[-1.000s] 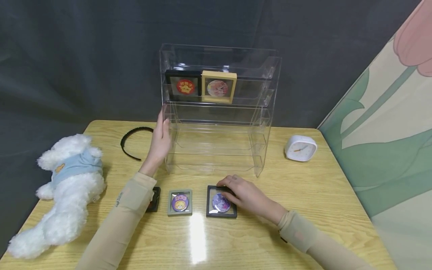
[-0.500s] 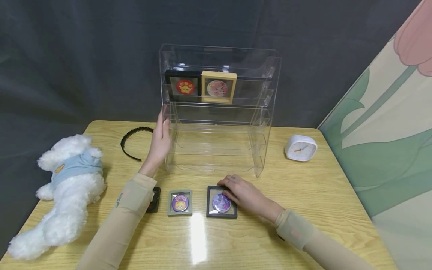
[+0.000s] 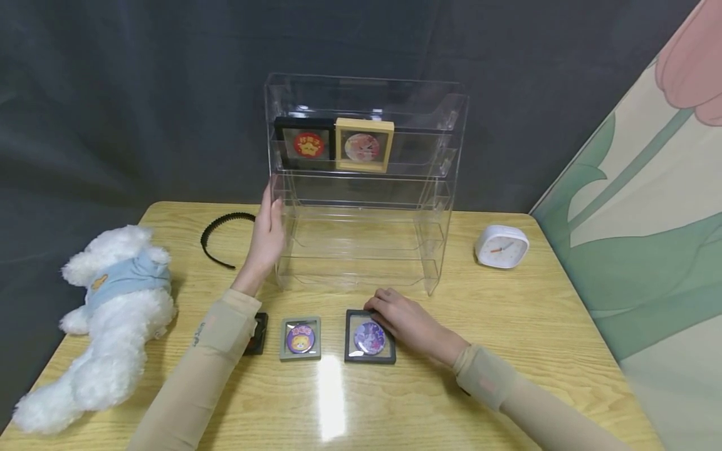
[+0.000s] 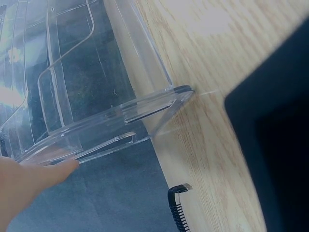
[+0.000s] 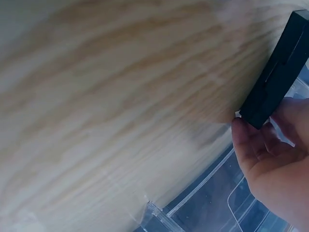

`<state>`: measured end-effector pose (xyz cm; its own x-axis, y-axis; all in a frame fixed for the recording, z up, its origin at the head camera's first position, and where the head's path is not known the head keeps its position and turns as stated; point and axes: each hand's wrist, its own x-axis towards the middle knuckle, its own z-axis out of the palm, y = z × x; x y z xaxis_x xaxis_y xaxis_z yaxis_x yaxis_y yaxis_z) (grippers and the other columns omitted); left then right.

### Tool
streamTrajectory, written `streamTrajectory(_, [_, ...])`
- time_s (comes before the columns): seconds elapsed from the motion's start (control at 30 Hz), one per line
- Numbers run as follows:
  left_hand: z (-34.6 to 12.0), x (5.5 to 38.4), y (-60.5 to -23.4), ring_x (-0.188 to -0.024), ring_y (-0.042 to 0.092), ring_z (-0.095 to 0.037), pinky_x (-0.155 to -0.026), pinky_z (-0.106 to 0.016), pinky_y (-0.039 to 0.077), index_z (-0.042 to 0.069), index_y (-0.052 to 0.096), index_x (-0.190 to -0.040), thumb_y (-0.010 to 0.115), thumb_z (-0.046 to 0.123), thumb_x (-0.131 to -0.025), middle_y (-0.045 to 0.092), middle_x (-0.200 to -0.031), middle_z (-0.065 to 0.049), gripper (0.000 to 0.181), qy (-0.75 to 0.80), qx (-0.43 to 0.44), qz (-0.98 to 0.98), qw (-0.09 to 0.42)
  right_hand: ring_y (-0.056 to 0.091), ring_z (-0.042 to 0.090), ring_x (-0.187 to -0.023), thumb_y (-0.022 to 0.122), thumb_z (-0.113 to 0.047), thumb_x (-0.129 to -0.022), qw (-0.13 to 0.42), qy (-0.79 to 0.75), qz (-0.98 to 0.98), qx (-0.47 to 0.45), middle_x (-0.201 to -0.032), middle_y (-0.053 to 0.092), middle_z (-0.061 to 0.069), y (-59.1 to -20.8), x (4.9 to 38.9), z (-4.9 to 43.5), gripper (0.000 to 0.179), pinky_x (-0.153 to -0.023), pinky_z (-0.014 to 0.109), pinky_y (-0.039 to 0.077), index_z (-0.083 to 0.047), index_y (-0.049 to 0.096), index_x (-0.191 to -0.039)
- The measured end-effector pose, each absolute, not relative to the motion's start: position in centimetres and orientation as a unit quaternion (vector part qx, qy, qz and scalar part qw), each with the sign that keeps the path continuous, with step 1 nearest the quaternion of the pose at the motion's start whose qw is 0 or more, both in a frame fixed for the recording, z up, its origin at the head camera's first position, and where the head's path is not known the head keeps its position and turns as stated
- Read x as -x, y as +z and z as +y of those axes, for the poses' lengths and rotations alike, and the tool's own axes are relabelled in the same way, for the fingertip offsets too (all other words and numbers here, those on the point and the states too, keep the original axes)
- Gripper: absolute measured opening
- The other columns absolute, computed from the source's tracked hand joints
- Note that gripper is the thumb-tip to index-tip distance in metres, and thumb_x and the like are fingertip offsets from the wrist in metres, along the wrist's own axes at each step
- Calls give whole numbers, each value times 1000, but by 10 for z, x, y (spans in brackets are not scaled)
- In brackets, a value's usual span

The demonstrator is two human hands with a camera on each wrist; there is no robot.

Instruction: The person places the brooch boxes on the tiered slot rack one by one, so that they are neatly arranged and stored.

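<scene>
A clear acrylic display rack [image 3: 361, 241] with stepped tiers stands upright on the table. My left hand [image 3: 266, 235] holds its left side; in the left wrist view the thumb [image 4: 60, 173] lies along the side panel, other fingers mostly hidden. In front of the rack lies a black display frame [image 3: 351, 338] with a purple round badge [image 3: 369, 338] inside. My right hand [image 3: 408, 322] pinches its far right corner; the right wrist view shows thumb and fingers at the frame's end. A grey-green frame [image 3: 301, 358] with a bear badge lies to its left.
On an upper tier stand a black frame [image 3: 304, 122] and a yellow frame [image 3: 364, 124]. Another black frame [image 3: 259, 335] is partly behind the left sleeve. A white plush [image 3: 121, 313] and black headband [image 3: 211, 228] lie left; a white clock [image 3: 502, 247] stands right.
My right hand has shifted very slightly at the black frame's corner, showing more of the badge. My left hand, the rack and the frames stay where they were.
</scene>
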<state>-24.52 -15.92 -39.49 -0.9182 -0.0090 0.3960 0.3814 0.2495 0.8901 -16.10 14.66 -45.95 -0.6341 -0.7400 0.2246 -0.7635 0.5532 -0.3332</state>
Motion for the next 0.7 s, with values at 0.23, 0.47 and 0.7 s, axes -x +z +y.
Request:
streamTrajectory(0.23, [-159,248,-397,-162,12,-24,-130,-40,14,14,8,-174,25,17,-119,11,-178,-6,57,-600,119,-774,160,70,27,-107,67,-2,-103,12,211,-881,-424,-113,74,11,-453,163,150,18,-98,41,59,3,73,-120])
streamTrajectory(0.47, [-158,246,-396,-161,13,-24,-130,-41,15,16,7,-174,24,21,-120,10,-178,-6,57,-596,120,-777,162,72,28,-109,66,1,-103,10,230,-874,-428,-116,76,13,-442,165,154,20,-100,42,58,4,73,-122])
streamTrajectory(0.7, [-159,244,-395,-161,15,-22,-130,-41,16,17,7,-174,24,24,-120,11,-178,-4,58,-597,122,-777,158,72,28,-111,68,1,-102,16,249,-866,-433,-119,75,14,-431,165,158,21,-100,41,59,3,73,-123])
